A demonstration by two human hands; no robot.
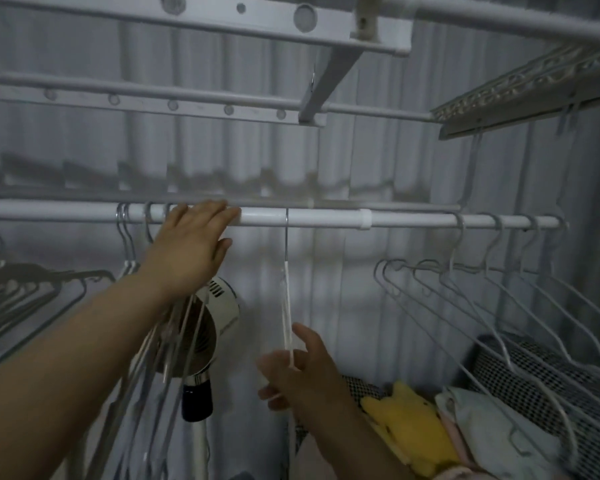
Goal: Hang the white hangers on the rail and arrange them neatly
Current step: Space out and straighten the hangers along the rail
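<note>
as a mesh basket (pixel 520 372) below the rail (pixel 309 216) holds yellow cloth (pixel 406 424), the left hand (pixel 191 247) lies flat on the rail; the right hand (pixel 302 375), grip unclear, meets a white hanger (pixel 286 306) hung there.

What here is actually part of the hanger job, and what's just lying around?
Part of the job: white rail; single hanger hooked mid-rail; left hanger bunch; right hanger bunch; left hand resting on the rail; right hand beside the single hanger.
Just lying about: fan; yellow cloth; mesh basket; dark hangers at far left.
</note>
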